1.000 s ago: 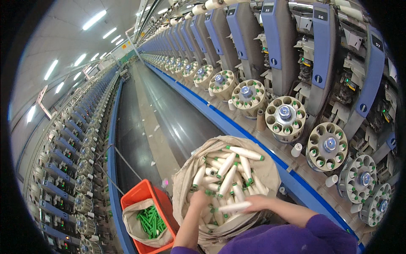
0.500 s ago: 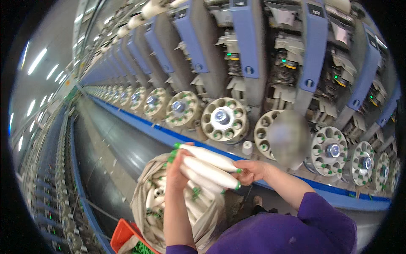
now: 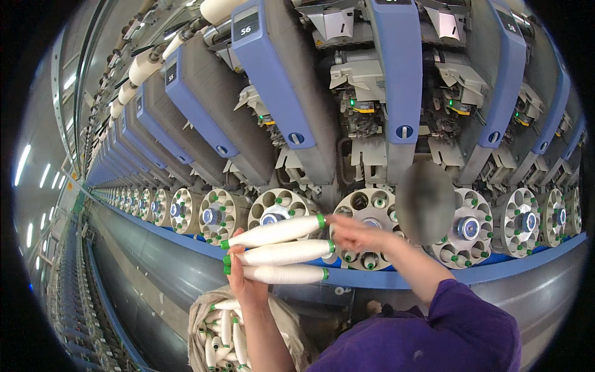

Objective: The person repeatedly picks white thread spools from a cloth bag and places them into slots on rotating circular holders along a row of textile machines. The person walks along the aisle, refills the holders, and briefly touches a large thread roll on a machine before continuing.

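The place looks like a textile mill, where blue-and-grey machine units [image 3: 266, 74] run in one long row to the far left above round magazines [image 3: 468, 229], with a cloth sack [image 3: 280, 319] of white yarn bobbins [image 3: 226, 327] near.

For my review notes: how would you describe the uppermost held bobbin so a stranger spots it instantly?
Below the row of blue-fronted machine units, the left hand holds three white bobbins with green ends. The uppermost bobbin slants up to the right more steeply than the two beneath it.
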Available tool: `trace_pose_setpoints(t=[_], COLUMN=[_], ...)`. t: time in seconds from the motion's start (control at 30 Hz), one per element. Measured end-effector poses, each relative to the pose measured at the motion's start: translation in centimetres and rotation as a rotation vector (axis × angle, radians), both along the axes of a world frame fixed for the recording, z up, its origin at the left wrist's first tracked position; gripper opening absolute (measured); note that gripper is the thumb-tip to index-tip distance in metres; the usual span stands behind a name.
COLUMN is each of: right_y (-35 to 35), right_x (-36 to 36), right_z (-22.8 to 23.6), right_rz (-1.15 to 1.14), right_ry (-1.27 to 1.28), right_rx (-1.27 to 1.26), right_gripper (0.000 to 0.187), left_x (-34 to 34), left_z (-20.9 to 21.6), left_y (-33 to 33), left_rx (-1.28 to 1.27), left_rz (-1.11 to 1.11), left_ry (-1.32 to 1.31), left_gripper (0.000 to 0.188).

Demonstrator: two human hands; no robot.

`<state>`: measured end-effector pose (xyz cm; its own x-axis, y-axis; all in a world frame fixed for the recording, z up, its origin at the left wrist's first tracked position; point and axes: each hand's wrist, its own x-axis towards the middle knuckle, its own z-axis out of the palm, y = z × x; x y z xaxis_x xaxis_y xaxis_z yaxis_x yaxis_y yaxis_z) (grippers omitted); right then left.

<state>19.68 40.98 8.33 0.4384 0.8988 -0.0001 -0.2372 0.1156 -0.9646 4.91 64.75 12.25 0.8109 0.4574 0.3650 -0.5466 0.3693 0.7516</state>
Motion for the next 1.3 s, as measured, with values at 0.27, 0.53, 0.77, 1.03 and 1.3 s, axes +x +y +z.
trace_pose_setpoints(t=[0.27,0.53,0.77,1.03,1.3], right_y=[3.4,6.0,-5.8,-0.8,1.5], right_x=[-3.3,-3.1,1.6,-0.2,-2.6], right_z=[-2.6,-7.3,-8.3,-4.6,-4.8], right_rz=[-0.193,-0.661,-0.916,-0.612,-0.073], right_ry=[0.521,-0.529,0.412,0.378,0.134], right_rx=[0.128,-0.058,0.095,0.068,-0.106], right_gripper=[0.03,0.019,0.028,0.041,0.028], left_x=[1.4,1.3,0.3,1.8,2.0], left_z=[-2.6,-6.0,-6.4,-6.5,-7.5], left_y=[1.9,4.4,7.0,5.7,5.4], left_rx=[-0.131,-0.233,-0.206,-0.251,-0.303], left_rz=[-0.064,-0.039,-0.11,-0.284,-0.287], left_ry=[0.01,0.101,0.086,0.087,0.106], left_gripper=[0.024,0.025,0.027,0.03,0.03])
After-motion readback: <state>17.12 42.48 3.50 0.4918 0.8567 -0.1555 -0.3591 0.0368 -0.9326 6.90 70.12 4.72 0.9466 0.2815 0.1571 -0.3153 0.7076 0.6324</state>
